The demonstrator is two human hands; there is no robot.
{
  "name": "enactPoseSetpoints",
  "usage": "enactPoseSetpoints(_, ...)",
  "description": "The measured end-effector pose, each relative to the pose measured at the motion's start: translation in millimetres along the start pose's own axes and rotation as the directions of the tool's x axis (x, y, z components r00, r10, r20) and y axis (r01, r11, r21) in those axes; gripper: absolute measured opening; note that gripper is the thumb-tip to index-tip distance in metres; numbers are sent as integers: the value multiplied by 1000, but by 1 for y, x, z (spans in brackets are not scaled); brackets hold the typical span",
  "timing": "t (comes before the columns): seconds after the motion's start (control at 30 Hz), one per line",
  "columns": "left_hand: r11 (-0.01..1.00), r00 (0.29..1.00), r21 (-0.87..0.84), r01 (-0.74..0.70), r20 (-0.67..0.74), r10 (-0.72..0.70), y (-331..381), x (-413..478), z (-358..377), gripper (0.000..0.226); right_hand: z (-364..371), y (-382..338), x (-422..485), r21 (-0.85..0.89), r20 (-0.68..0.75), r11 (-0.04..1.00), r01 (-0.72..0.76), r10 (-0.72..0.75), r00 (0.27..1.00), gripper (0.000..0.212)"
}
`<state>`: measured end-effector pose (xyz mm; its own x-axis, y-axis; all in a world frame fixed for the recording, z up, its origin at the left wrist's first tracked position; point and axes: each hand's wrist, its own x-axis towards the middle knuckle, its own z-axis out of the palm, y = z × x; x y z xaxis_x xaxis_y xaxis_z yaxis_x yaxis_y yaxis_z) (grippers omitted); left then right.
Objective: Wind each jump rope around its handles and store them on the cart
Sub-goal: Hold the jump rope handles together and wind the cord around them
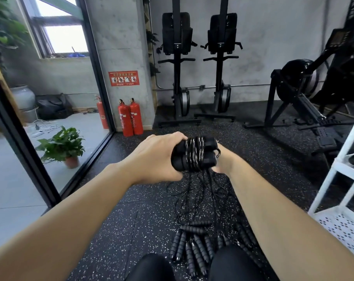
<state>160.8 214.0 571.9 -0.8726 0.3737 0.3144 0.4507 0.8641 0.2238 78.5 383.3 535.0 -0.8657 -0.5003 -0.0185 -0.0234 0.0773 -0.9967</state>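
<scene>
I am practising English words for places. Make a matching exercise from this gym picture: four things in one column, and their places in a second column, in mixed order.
Things
1. wound jump rope
2. loose jump ropes
3. fire extinguishers
4. white cart

Places
A. at the right edge of the view
B. lying on the speckled floor
C. gripped by the left hand
D. standing by the concrete pillar

Pairs: 1-C, 2-B, 3-D, 4-A
</scene>
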Motion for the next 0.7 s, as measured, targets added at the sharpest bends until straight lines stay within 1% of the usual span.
enactPoseSetpoints(0.03,999,998,-9,54,-19,-54,2,2,1,51,3,5,-2,-26,-6,1000,-13,13,1000,50)
enactPoseSetpoints(0.07,994,993,-10,108,-41,-109,2,4,2,47,6,10,-1,-92,-9,995,-25,24,1000,47)
enactPoseSetpoints(0.1,986,984,-7,166,-68,-166,2,6,4,43,9,13,1,-147,-35,987,-67,62,997,44)
enactPoseSetpoints(0.17,958,953,-42,283,-103,-286,-1,8,8,41,14,13,1,-167,-106,974,-155,138,985,42)
enactPoseSetpoints(0.2,939,934,-82,334,-106,-342,-3,9,10,40,16,14,1,-162,-121,974,-158,139,983,41)
enactPoseSetpoints(0.27,881,894,-208,424,-57,-444,-9,11,12,37,17,15,-1,-164,-132,979,-125,104,986,41)
enactPoseSetpoints(0.3,833,876,-305,461,7,-482,-11,12,12,35,18,16,-2,-174,-142,979,-111,86,986,43)
enactPoseSetpoints(0.37,706,842,-474,526,174,-510,-16,12,11,29,17,17,-2,-209,-173,972,-110,74,982,45)
enactPoseSetpoints(0.4,663,829,-508,550,230,-510,-19,12,11,28,17,17,-3,-219,-185,969,-116,75,980,46)
enactPoseSetpoints(0.43,642,819,-518,565,258,-513,-22,11,11,27,17,17,-3,-231,-191,965,-124,80,978,46)
enactPoseSetpoints(0.5,608,799,-533,588,267,-539,-27,11,12,24,17,16,-6,-262,-193,955,-139,89,977,46)
enactPoseSetpoints(0.6,538,751,-564,626,251,-611,-32,13,15,20,19,12,-12,-320,-173,938,-136,83,981,45)
enactPoseSetpoints(0.7,545,715,-529,651,184,-675,-37,16,19,20,26,2,-18,-388,-156,915,-112,54,986,43)
